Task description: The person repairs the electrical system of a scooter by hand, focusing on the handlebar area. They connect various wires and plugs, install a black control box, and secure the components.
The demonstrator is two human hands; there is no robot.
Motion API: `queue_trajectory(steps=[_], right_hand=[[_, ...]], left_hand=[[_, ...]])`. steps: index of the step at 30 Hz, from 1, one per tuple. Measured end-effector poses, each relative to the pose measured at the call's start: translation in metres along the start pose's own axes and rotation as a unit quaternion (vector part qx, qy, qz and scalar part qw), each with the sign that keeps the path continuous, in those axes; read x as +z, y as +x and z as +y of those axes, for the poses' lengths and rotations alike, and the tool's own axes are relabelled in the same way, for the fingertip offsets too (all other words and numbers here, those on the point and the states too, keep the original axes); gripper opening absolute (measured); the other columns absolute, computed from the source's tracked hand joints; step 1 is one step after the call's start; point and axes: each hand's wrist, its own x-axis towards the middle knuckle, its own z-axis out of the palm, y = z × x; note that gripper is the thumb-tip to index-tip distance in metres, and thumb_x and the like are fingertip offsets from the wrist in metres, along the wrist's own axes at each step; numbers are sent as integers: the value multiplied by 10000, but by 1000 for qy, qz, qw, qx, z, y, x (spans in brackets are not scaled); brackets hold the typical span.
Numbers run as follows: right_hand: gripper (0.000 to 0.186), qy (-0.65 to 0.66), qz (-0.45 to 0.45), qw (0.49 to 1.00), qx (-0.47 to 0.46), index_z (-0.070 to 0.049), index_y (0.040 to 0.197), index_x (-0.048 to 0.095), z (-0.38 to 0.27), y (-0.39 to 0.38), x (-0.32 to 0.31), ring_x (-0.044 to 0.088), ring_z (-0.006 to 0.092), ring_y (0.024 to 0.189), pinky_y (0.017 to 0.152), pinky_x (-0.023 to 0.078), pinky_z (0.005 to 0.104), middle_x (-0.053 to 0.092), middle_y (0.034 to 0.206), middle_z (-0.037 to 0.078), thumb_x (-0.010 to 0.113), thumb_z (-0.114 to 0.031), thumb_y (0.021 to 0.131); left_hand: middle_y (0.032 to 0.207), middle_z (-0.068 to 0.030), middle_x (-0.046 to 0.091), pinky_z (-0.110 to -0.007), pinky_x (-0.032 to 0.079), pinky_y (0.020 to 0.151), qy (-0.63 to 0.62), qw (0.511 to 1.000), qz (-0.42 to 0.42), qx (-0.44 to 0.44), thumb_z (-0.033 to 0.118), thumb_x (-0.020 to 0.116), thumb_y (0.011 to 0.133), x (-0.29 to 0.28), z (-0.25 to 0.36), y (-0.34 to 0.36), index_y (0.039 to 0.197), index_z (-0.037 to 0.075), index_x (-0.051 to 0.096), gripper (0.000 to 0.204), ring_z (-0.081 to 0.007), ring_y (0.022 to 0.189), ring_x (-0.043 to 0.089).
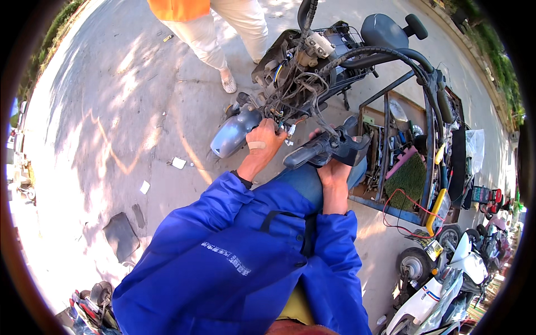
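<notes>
My left hand (264,140), with a strip of tape across its back, is closed in a pinch at the loose wires (286,123) at the front of a stripped-down scooter (312,78). White plug connectors (291,130) hang beside its thumb. Just below that hand is the scooter's blue-grey front mudguard (235,134). My right hand (334,174) grips a black plastic handlebar housing (321,152) from underneath, above my knee; the housing partly hides the fingers. Cables run from the frame down toward the housing.
A tool crate (385,200) holding hand tools and a green mat stands at the right, with a red cable (385,209) over its edge. Parked scooters (446,285) fill the lower right. A person in white trousers (201,42) stands beyond. Scraps (178,163) lie on the ground.
</notes>
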Motion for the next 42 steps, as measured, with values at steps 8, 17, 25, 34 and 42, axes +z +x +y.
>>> queue_trajectory(steps=[8, 17, 25, 34, 42], right_hand=[[650, 6, 14, 1000, 3, -102, 1351, 569, 3, 2, 8, 596, 440, 1262, 1058, 525, 551, 636, 1296, 235, 510, -654, 1013], [602, -13, 23, 1000, 4, -96, 1345, 578, 5, 3, -3, 626, 420, 1240, 1014, 561, 541, 665, 1268, 218, 513, -606, 1031], [554, -43, 5, 999, -26, -47, 1323, 597, 6, 4, 5, 672, 324, 1172, 1039, 540, 484, 685, 1261, 169, 530, -524, 1049], [586, -127, -5, 991, -41, 7, 1355, 572, 11, 4, 7, 641, 290, 1220, 1084, 501, 453, 660, 1312, 152, 651, -445, 990], [842, -117, 27, 991, -60, -8, 1563, 303, 11, 0, 16, 656, 245, 1171, 1008, 558, 420, 613, 1312, 145, 778, -254, 913]], left_hand=[[852, -134, 692, -485, 513, 616, -106, 992, -49, 39, 185, 731, 826, -48, -1, 4, 832, 48, 621, 175, -399, 760, 674], [851, -30, 658, -281, 484, 655, -473, 834, -261, -111, 382, 682, 1011, -101, 61, 71, 1092, -20, 723, 412, -107, 725, 566], [1009, -41, 728, -254, 497, 732, -505, 811, -268, -126, 182, 752, 957, -88, 80, 82, 1294, -43, 653, 417, -93, 826, 633], [990, -56, 710, -290, 507, 826, -638, 726, -213, -144, 124, 715, 966, -98, 53, 57, 1255, -44, 665, 338, -141, 883, 637], [853, -21, 645, -269, 494, 736, -646, 702, -232, -187, 166, 679, 987, -104, 46, 60, 1201, -33, 680, 293, -122, 777, 593]])
